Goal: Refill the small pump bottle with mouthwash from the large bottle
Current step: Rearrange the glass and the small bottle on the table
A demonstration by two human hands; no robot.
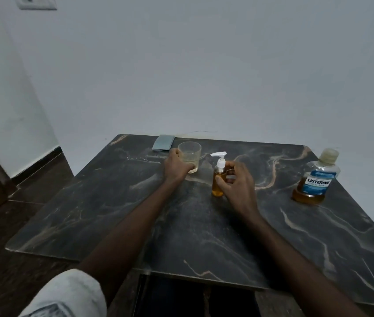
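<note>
From the head view, the small pump bottle [218, 183] stands upright near the middle of the dark marbled tabletop [204, 229]. Its white pump top is seated on the neck and amber liquid reaches close to the shoulder. The right hand [238, 186] is curled round it from the right, with the thumb on the front of the body and the fingers bent behind the neck, so it holds the bottle rather than hovering. Just to the left and a little further back, the left hand [178, 167] grips the side of a clear glass [189, 154] that stands on the tabletop with a thin pale layer in its bottom. The large bottle [316, 179] stands well apart at the right edge, capped, with only a low band of amber left in it. A grey piece [163, 143], cloth or card I cannot tell, lies flat behind the glass. Judging by the full level and the fitted pump, the pouring looks finished and the task is in its closing step. The next move probably calls for checking that the pump collar is tight, then letting go without tipping the narrow bottle.
</note>
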